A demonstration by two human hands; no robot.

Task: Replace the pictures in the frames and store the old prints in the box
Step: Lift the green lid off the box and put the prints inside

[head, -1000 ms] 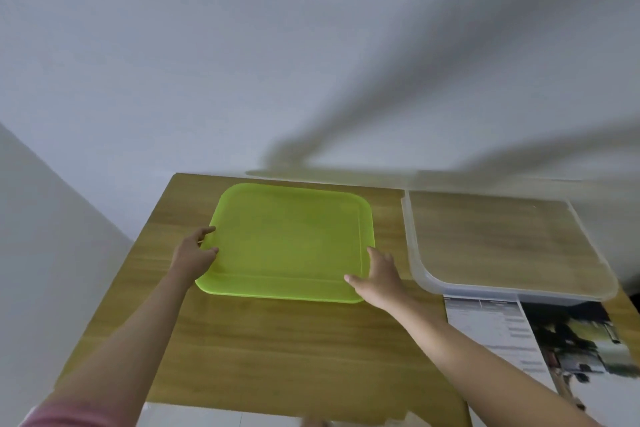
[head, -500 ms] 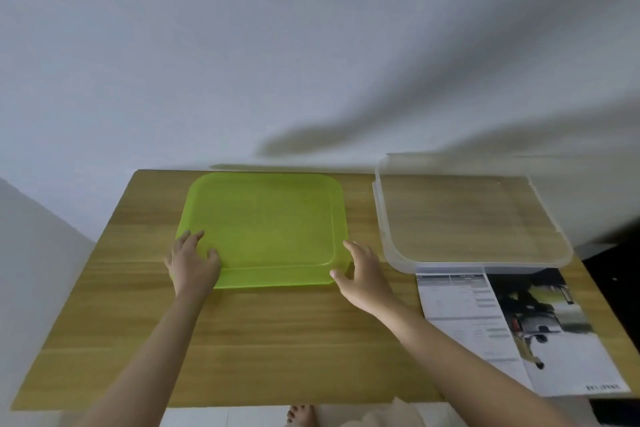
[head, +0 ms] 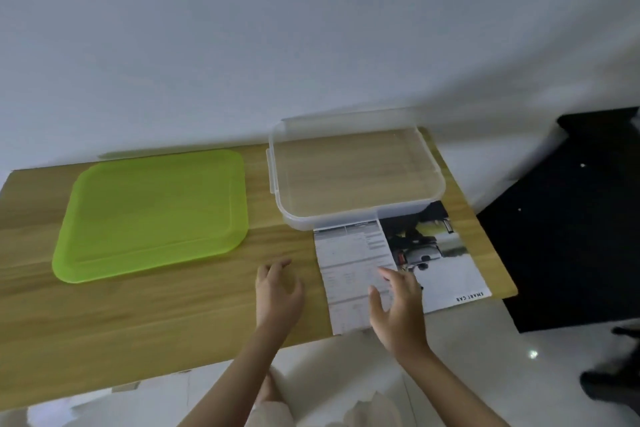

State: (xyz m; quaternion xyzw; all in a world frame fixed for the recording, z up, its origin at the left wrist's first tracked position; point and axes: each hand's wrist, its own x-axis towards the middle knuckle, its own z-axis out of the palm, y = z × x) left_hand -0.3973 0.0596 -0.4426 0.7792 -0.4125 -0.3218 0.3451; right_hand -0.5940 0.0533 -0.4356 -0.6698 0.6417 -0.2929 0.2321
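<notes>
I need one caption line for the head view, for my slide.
Both hands, left hand and right hand, open over the print beside clear box and green lid.

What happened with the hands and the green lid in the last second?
Both hands let go of the green lid and moved right: the left hand now hovers over the table, the right hand over the printed sheet. Lid, clear box and sheet stayed put.

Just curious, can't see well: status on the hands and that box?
Left hand and right hand open, holding nothing. Box open, empty, lid beside it. Print partly under box.
</notes>
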